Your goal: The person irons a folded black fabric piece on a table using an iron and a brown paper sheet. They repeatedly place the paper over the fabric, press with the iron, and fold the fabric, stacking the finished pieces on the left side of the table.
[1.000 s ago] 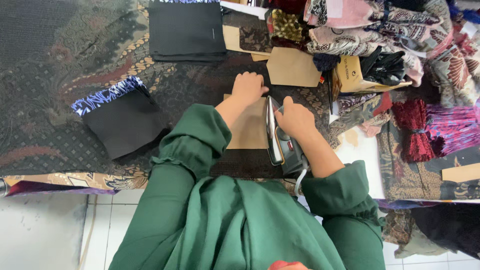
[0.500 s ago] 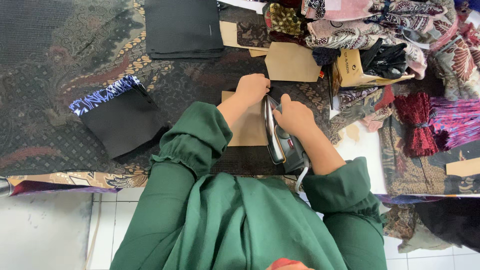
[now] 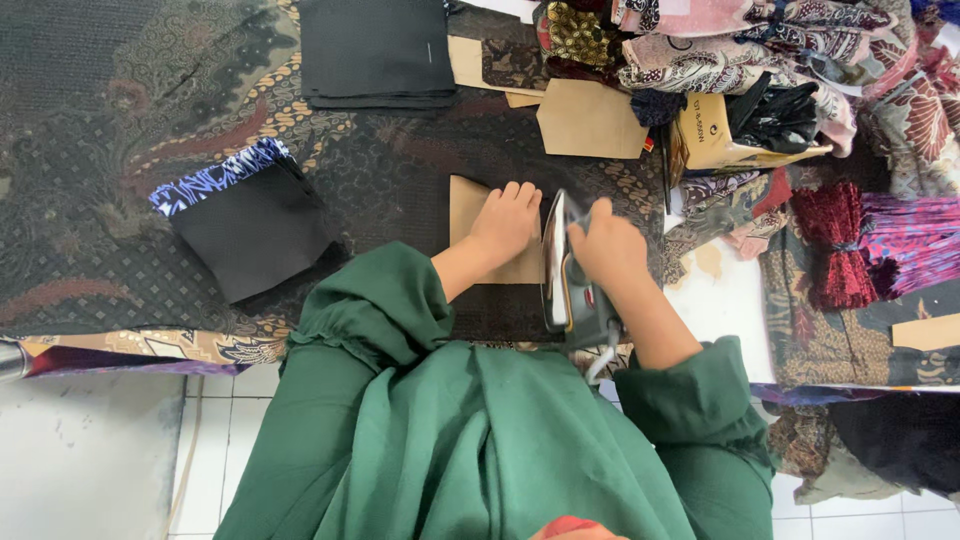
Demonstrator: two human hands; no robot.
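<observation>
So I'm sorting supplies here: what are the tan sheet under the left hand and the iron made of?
The tan sheet looks like matte kraft paper or thin card: flat, stiff, clean-cut edges. The iron shows a shiny metal plate and a dark body, probably plastic; the right hand covers its grip.

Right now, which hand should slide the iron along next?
Probably the right hand: it already grips the iron. The left hand lies flat on the brown card, pinning it down beside the iron.
</observation>
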